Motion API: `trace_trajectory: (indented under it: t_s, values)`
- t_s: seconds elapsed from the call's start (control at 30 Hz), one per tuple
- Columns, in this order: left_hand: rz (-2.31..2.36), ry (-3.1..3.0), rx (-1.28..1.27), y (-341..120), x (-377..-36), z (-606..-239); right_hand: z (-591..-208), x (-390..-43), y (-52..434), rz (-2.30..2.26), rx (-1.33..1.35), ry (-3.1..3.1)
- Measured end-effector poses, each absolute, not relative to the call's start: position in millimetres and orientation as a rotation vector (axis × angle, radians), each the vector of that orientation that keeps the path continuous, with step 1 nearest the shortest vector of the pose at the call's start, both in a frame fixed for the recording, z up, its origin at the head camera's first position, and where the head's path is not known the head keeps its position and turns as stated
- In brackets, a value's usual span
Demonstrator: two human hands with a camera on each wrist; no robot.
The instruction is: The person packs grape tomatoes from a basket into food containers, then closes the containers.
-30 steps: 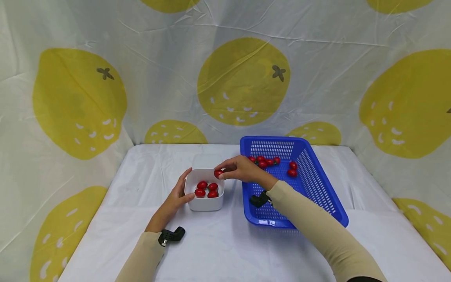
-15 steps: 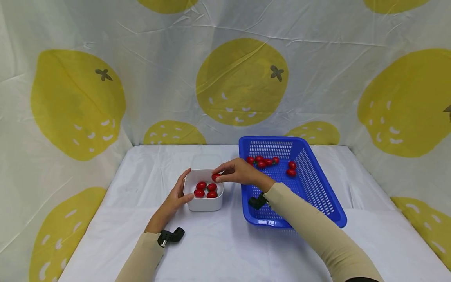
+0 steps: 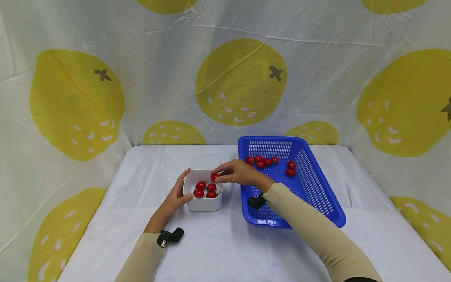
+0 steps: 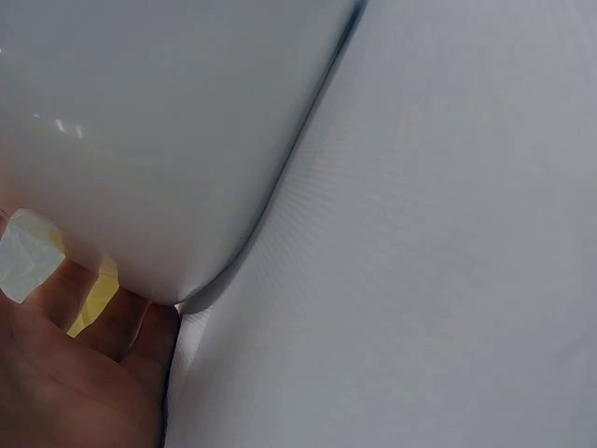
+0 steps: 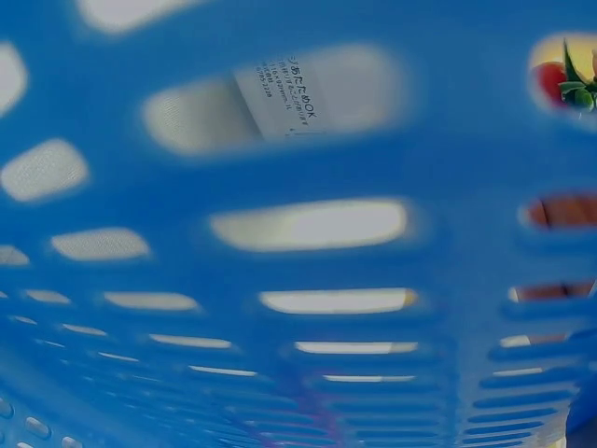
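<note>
My left hand (image 3: 172, 197) grips a white square container (image 3: 205, 205) from its left side, thumb at the near rim. The left wrist view shows fingers (image 4: 117, 322) against the container's smooth wall. Several red cherry tomatoes (image 3: 200, 185) lie inside. At the back right corner, my right hand (image 3: 239, 172) pinches another cherry tomato (image 3: 213, 178) between thumb and fingers, just inside the rim. The right wrist view is mostly filled by the basket's blue slotted wall (image 5: 466, 159), with part of a tomato (image 5: 548, 79) and its green stem at the upper right.
To the right stands a blue slotted basket (image 3: 269, 222), with several cherry tomatoes (image 3: 260, 164) at its back left and two (image 3: 290, 169) farther right. My right forearm crosses over it. A translucent lid-like sheet (image 3: 206, 159) lies behind the container on the white cloth (image 3: 225, 250).
My right hand has lowered the tomato slightly and moved it a little left, inside the container's back right corner. My left hand keeps its hold on the container.
</note>
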State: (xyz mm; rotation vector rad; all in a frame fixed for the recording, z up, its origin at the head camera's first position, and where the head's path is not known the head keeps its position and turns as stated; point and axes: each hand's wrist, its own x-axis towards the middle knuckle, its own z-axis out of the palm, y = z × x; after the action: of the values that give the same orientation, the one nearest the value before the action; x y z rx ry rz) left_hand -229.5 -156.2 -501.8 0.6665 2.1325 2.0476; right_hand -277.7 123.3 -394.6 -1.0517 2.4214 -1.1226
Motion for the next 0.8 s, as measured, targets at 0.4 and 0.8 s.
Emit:
trace_trajectory:
  t_s: [0.4,0.8]
  values:
    - [2.037,2.14,0.656,-156.4,-229.0,-501.3,-396.8,-278.4,123.1,-1.146,-1.014,2.421]
    - [2.027,2.137,0.661,-156.2,-229.5,-502.8,-398.4,-280.5,124.3,-1.161,-0.986,2.415]
